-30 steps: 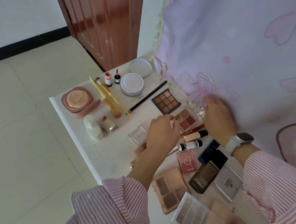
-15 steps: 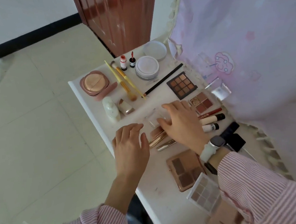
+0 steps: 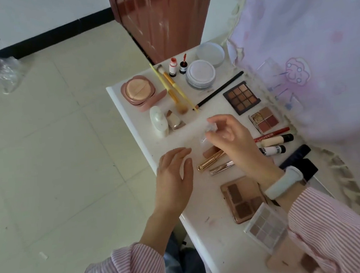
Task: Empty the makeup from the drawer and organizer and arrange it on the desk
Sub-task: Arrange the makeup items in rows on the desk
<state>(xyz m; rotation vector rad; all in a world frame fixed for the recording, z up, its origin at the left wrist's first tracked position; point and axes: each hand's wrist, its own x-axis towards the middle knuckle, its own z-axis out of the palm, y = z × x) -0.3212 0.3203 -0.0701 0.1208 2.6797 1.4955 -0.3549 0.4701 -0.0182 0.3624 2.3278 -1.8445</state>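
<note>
Sleeves: pink-striped cuffs point(image 3: 130, 266) frame the near edge of the view, one on each arm.
Near right: a pale grid palette point(image 3: 266, 228) lies on the white tabletop point(image 3: 206, 211), with a rose-gold palette point(image 3: 242, 200) just beyond it, open, showing brown pans.
Right wrist: a pale watch band point(image 3: 283, 182) sits above the rose-gold palette.
Left hand: the left hand point(image 3: 174, 178) hovers over the tabletop's left edge, fingers straight and relaxed, holding nothing.
Right hand: the right hand point(image 3: 230, 140) is raised above the middle of the tabletop, fingertips pinching a small clear case point(image 3: 207, 131); the case is blurred and its contents cannot be told.
Hands together: the two hands are apart, left lower and nearer the edge.
Under the right hand: a gold tube point(image 3: 210, 161) and a silver tube point(image 3: 221, 167) lie side by side, partly hidden by the wrist.
Right of the hand: a black-capped white tube point(image 3: 272, 150), a cream tube point(image 3: 276, 140) and a red pencil point(image 3: 271, 134) lie in a row, with dark flat cases point(image 3: 297, 158) near the curtain.
Middle far: a four-pan palette point(image 3: 264, 119) and a nine-pan brown palette point(image 3: 242, 97) sit at right; a white bottle point(image 3: 159, 122) stands at left.
Far: a pink cushion compact point(image 3: 138, 90) lies open, beside yellow brushes point(image 3: 174, 88), a black pencil point(image 3: 218, 90), two small red bottles point(image 3: 177, 66) and a round powder jar point(image 3: 200, 73) with its lid point(image 3: 210, 53) beyond.
Backdrop: a pink curtain point(image 3: 320, 45) hangs at right; tiled floor point(image 3: 55, 148) spreads left.
</note>
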